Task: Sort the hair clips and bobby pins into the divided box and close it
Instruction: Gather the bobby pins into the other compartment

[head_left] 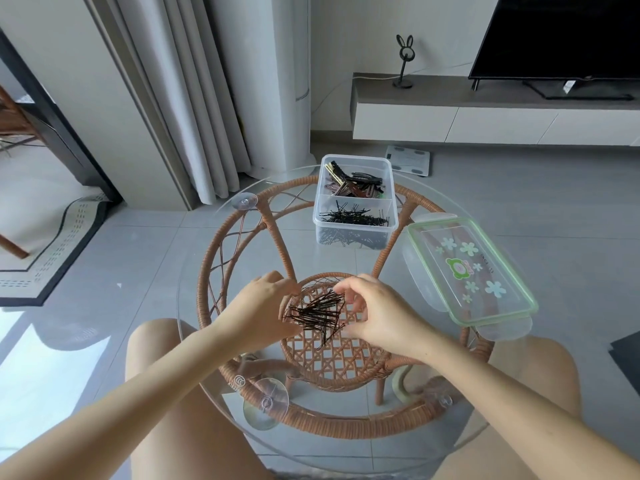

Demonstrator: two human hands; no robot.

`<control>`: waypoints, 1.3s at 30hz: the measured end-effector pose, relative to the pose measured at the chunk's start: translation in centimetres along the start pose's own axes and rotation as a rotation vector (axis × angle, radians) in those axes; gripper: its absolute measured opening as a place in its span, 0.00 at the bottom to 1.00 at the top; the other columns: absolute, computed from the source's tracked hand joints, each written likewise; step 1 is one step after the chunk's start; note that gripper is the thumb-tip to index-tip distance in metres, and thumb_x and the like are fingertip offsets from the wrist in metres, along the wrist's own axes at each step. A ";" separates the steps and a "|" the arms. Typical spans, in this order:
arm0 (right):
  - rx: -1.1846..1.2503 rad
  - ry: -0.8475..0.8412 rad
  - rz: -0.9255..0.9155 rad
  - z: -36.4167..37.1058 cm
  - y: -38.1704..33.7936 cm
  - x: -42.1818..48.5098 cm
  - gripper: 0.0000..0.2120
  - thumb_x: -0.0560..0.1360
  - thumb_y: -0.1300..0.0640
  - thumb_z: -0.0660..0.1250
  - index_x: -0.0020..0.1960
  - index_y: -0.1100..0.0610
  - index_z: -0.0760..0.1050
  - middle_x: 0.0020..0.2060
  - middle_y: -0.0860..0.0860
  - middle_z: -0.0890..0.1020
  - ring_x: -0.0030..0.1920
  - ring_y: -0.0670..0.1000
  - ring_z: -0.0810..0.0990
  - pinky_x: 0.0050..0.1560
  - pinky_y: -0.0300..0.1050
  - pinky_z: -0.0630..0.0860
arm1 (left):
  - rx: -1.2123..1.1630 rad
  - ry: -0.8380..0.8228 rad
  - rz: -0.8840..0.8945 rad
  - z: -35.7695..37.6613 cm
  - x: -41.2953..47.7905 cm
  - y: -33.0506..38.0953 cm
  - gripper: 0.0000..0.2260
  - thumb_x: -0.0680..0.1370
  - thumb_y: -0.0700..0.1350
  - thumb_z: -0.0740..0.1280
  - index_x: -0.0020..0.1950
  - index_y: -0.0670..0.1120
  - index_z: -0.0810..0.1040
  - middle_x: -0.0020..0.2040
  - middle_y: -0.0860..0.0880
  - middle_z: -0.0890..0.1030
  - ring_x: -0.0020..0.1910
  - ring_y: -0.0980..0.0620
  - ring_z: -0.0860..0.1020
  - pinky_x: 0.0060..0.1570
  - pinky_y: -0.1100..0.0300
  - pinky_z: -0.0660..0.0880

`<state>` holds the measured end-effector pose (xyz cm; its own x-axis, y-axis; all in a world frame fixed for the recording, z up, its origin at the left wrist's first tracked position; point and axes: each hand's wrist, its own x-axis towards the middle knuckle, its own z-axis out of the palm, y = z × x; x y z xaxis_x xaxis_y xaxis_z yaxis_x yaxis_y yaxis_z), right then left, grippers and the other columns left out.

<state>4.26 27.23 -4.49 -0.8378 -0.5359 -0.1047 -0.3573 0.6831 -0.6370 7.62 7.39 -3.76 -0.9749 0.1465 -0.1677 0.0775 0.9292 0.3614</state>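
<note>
A loose pile of dark bobby pins [317, 315] lies on the round glass table [408, 441]. My left hand [259, 306] cups the pile from the left and my right hand [377, 311] from the right, fingers curled against the pins. Farther back stands the clear divided box [355, 233], open. Its far compartment holds brown and black hair clips [353, 185]; its near compartment holds black bobby pins [356, 218]. The green-rimmed lid [471, 271] with flower prints lies flat at the right of the table.
The glass top rests on a rattan frame [207, 271] with suction cups [265, 403] under it. My bare knees are below the near edge. A bathroom scale [408, 159] lies on the floor behind, and a TV bench [485, 112] stands at the back right.
</note>
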 end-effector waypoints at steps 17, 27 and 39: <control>-0.335 -0.259 -0.269 0.5 -0.5 3.7 0.08 0.73 0.54 0.66 0.50 0.57 0.75 0.47 0.53 0.78 0.51 0.53 0.74 0.54 0.50 0.72 | 0.120 -0.016 -0.003 1.4 0.6 1.2 0.31 0.68 0.60 0.69 0.66 0.48 0.68 0.61 0.49 0.71 0.60 0.50 0.69 0.60 0.59 0.69; -0.138 -0.147 -0.208 -1.2 1.0 2.5 0.09 0.75 0.57 0.64 0.48 0.60 0.79 0.44 0.54 0.80 0.46 0.52 0.77 0.52 0.49 0.73 | 0.061 -0.002 0.004 1.2 0.5 0.6 0.30 0.67 0.58 0.72 0.66 0.50 0.70 0.60 0.50 0.73 0.58 0.51 0.71 0.58 0.60 0.70; -0.002 0.071 -0.147 -8.2 0.4 3.1 0.02 0.73 0.57 0.67 0.42 0.54 0.79 0.36 0.47 0.80 0.37 0.44 0.76 0.40 0.35 0.70 | 0.297 -0.054 0.241 2.1 1.9 1.7 0.10 0.79 0.39 0.59 0.60 0.42 0.73 0.57 0.47 0.75 0.55 0.50 0.73 0.58 0.61 0.72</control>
<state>-1.84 29.95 1.19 -0.8034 -0.5938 0.0436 -0.4788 0.6009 -0.6401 6.33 9.90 -5.36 -0.9096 0.3829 -0.1613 0.3679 0.9226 0.1157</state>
